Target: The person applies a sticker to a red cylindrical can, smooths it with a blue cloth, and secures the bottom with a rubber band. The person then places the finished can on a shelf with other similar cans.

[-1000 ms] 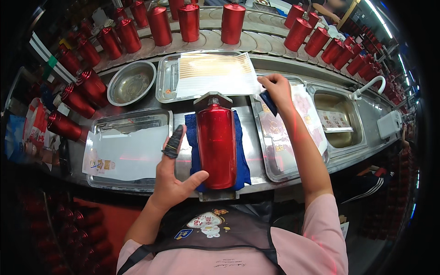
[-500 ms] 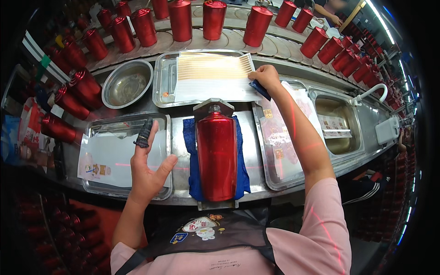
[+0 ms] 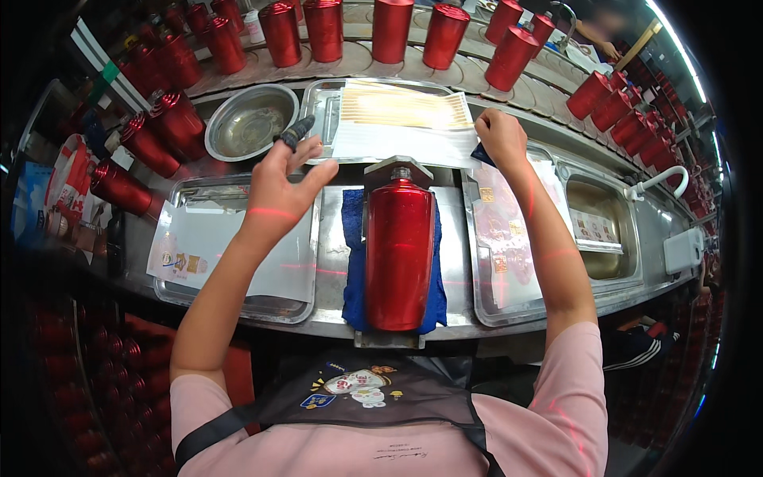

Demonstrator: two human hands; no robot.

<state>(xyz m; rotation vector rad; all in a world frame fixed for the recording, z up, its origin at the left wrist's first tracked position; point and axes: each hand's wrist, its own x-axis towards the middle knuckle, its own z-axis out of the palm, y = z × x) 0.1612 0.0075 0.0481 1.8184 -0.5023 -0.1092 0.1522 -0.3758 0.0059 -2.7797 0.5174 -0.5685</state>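
A glossy red bottle (image 3: 400, 254) lies on its back in a metal holder (image 3: 388, 340), its neck pointing away from me, with a blue cloth (image 3: 354, 262) beneath. Beyond it, a sheet of gold-coloured strips (image 3: 405, 111) on white backing rests on a metal tray (image 3: 318, 107). My right hand (image 3: 502, 139) is at the sheet's right edge, its fingers closed around a small flat dark blue piece (image 3: 481, 153), mostly hidden. Left of the bottle's neck, my left hand (image 3: 288, 187) hovers open, thumb and fingers apart, black covering on one finger.
Trays with printed sheets stand left (image 3: 230, 262) and right (image 3: 517, 238) of the bottle. A metal bowl (image 3: 250, 119) sits at the back left. On the right is a sink (image 3: 600, 203) with a white tap (image 3: 668, 179). Red bottles (image 3: 392, 36) line a conveyor behind; a co-worker's hand shows far right.
My left hand has moved up and away from me, from the left tray towards the sheet of strips. My right hand stays by the sheet's edge. The whole view has shifted slightly, and conveyor bottles have moved.
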